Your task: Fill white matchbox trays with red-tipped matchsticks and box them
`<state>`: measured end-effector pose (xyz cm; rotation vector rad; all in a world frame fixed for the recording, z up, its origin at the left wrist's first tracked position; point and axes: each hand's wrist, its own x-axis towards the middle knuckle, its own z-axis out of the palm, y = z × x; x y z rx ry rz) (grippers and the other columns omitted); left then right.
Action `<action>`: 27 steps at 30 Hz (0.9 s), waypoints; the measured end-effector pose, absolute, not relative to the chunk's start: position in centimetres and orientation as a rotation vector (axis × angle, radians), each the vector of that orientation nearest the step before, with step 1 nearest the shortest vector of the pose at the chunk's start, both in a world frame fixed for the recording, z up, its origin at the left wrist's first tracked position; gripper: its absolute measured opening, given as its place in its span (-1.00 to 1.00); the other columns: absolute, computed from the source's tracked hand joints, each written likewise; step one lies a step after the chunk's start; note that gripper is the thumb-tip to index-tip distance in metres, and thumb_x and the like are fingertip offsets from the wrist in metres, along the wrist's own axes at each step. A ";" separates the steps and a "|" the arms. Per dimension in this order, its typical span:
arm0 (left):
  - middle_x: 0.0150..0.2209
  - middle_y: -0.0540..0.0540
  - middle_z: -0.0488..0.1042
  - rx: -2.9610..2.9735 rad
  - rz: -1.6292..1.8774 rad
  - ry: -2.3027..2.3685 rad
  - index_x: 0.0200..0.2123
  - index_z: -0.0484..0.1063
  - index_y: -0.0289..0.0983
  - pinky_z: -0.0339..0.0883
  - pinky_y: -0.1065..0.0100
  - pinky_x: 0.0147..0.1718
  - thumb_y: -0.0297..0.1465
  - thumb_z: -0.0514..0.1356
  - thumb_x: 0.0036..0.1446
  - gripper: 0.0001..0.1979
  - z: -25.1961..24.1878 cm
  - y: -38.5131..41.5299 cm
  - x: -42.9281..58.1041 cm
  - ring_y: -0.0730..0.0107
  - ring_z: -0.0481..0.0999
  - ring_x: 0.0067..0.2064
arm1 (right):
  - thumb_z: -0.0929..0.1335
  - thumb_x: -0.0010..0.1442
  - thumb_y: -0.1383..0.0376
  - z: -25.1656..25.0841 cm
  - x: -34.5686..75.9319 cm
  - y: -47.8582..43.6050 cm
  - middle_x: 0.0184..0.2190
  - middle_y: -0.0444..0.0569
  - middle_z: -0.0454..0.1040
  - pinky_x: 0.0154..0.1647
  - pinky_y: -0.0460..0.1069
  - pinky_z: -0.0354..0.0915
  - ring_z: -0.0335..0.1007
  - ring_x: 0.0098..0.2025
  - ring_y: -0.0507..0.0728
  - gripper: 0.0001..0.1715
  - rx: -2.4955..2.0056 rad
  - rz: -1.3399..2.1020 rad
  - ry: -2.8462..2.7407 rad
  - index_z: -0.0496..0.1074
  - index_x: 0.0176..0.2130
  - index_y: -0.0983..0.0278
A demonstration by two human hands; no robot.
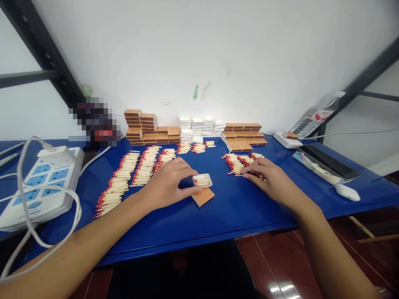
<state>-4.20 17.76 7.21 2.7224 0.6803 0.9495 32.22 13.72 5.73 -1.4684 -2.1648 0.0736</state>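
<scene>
Your L hand pinches the white tray w/ matches btwn thumb & fingers, by the orange box cover on the tbl. Your R hand, nearly closed, is at the match pile; can't tell if it's gripping any.

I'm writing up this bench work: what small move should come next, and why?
Probably pinch some right-side matches with the right hand: it reaches down at them, while the left hand holds an open white tray with others inside.
</scene>
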 end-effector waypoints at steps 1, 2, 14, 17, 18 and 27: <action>-0.17 -0.13 0.63 2.722 0.945 0.678 -0.03 0.58 -0.26 0.46 0.14 -0.11 -0.24 0.40 0.27 -0.71 7.2 17.8 -4.2 0.17 0.54 -0.10 | 0.32 0.44 0.06 5.7 32.2 13.7 -0.16 0.08 0.51 -0.08 0.19 0.40 0.45 -0.12 0.29 -0.69 -1.472 0.083 -2.164 0.62 -0.11 0.12; -0.17 -0.14 0.63 2.723 0.945 0.673 -0.03 0.58 -0.27 0.46 0.14 -0.11 -0.24 0.40 0.27 -0.71 7.2 17.8 -4.2 0.17 0.54 -0.10 | 0.32 0.44 0.05 5.8 32.2 13.7 -0.16 0.08 0.51 -0.09 0.19 0.40 0.45 -0.12 0.28 -0.68 -1.472 0.095 -2.167 0.61 -0.12 0.13; -0.18 -0.14 0.63 2.743 0.957 0.664 -0.05 0.59 -0.29 0.44 0.15 -0.12 -0.24 0.39 0.28 -0.72 7.5 17.5 -4.2 0.17 0.53 -0.11 | 0.30 0.47 0.10 6.4 31.3 12.8 -0.15 0.07 0.48 0.01 0.21 0.35 0.40 -0.07 0.28 -0.73 -1.477 0.153 -2.228 0.47 -0.20 0.17; -0.18 -0.15 0.63 2.741 0.969 0.649 -0.06 0.59 -0.30 0.45 0.15 -0.12 -0.24 0.38 0.29 -0.73 7.5 17.3 -4.1 0.17 0.53 -0.11 | 0.28 0.49 0.14 7.4 29.3 11.9 -0.15 0.06 0.46 0.01 0.20 0.34 0.40 -0.08 0.27 -0.77 -1.415 0.125 -2.228 0.46 -0.17 0.17; -0.18 -0.15 0.62 2.738 0.974 0.642 -0.06 0.59 -0.30 0.45 0.16 -0.11 -0.24 0.38 0.30 -0.73 7.5 17.3 -4.0 0.17 0.53 -0.11 | 0.28 0.50 0.16 7.8 28.4 11.7 -0.15 0.05 0.45 0.01 0.19 0.34 0.39 -0.07 0.26 -0.78 -1.396 0.113 -2.231 0.45 -0.15 0.17; -0.19 -0.12 0.61 2.707 0.988 0.625 -0.04 0.59 -0.27 0.44 0.17 -0.13 -0.27 0.39 0.28 -0.74 7.4 17.1 -3.8 0.19 0.52 -0.11 | 0.28 0.49 0.31 8.9 19.9 11.4 -0.14 0.05 0.43 -0.05 0.16 0.35 0.37 -0.08 0.25 -0.85 -1.270 0.025 -2.309 0.44 -0.15 0.21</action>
